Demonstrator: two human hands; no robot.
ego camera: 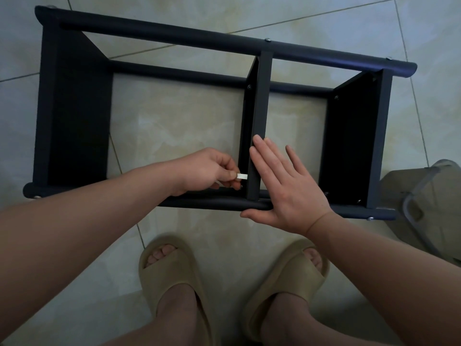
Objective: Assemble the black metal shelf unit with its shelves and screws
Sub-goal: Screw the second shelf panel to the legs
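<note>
2 hands are over the black shelf unit (174, 36), which lies on its side on the tiled floor (174, 121) in the head view.

The left hand (204, 171) pinches a small white piece (242, 176) between thumb and forefinger, and the other fingers are curled under. I cannot tell what this piece is. Its tip is just beside the left face of the middle shelf (260, 108), near the near tube (212, 203) of the frame.

The right hand (287, 191) is flat and open, the fingers straight and a little spread, and it holds nothing. The forefinger and middle finger lie on the edge of the middle shelf, the palm covers the near tube, and the thumb is stretched out along the near side of this tube.

To the right of the right fingers stands the right shelf (349, 146). Well apart to the left of the left fingers is the left shelf (74, 108). Beyond the right fingertips, on the far tube, sits a silver screw (267, 40). Below both wrists are 2 beige sandals (172, 275) on the person's feet.
</note>
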